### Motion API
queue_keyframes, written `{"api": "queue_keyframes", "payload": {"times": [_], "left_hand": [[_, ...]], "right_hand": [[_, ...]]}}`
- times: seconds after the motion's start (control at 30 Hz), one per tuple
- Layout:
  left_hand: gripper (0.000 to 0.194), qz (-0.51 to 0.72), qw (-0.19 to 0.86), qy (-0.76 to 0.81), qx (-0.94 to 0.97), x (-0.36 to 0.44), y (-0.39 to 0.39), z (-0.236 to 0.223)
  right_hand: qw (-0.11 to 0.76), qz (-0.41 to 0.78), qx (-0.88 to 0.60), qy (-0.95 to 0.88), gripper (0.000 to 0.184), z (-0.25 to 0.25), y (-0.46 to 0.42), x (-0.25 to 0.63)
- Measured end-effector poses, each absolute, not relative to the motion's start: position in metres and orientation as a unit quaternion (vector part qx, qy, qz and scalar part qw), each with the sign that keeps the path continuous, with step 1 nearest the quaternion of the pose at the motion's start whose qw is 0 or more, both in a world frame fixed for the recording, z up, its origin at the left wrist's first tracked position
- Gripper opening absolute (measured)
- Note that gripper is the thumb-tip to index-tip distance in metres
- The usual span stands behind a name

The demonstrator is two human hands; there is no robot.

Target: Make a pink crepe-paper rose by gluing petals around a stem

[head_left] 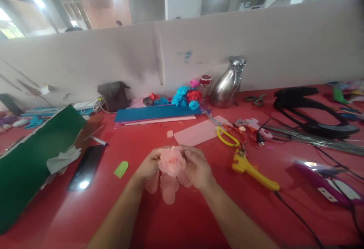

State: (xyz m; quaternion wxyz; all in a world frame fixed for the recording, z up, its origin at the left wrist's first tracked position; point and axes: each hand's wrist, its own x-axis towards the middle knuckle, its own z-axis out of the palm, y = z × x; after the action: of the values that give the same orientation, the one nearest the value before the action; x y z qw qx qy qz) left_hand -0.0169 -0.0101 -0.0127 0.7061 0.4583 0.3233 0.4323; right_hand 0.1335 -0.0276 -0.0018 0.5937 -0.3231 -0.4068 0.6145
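- your left hand (148,166) and right hand (198,166) close on the pink flower (172,161) from either side; the fingers behind it are hidden.
- the flower sits between your hands over the red table (170,228), face turned up to you, probably so you can see how its layers lie; holding it by the sides likely spares the thin paper from crushing.
- just below are pink petals (168,193); whether they join the flower or lie loose, i cannot tell.
- left of your hands lies a green shape (121,169), seemingly kept near as a pattern.
- ahead, a pink sheet (195,132) lies flat, with the scissors (219,134) at its right end, perhaps so paper and blades share one spot.
- the glue gun (256,174) lies to your right, cord trailing away from the flower, which seems to keep your middle free.
- farther back, blue flowers (182,95) sit by the flask (227,86), apparently out of your way.
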Motion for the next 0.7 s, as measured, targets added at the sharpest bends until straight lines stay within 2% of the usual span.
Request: {"api": "queue_keyframes", "payload": {"times": [0.33,0.53,0.7], "left_hand": [[0.022,0.435,0.727,0.326,0.42,-0.016,-0.01,-0.014],[0.032,0.457,0.721,0.332,0.401,-0.016,-0.012,-0.016],[0.028,0.501,0.71,0.318,0.379,-0.01,-0.01,-0.008]], "right_hand": [[0.58,0.637,-0.331,-0.384,0.027,0.008,-0.029,0.132],[0.576,0.663,-0.307,-0.367,0.024,0.012,-0.031,0.131],[0.582,0.668,-0.286,-0.366,0.022,0.011,-0.028,0.131]]}}
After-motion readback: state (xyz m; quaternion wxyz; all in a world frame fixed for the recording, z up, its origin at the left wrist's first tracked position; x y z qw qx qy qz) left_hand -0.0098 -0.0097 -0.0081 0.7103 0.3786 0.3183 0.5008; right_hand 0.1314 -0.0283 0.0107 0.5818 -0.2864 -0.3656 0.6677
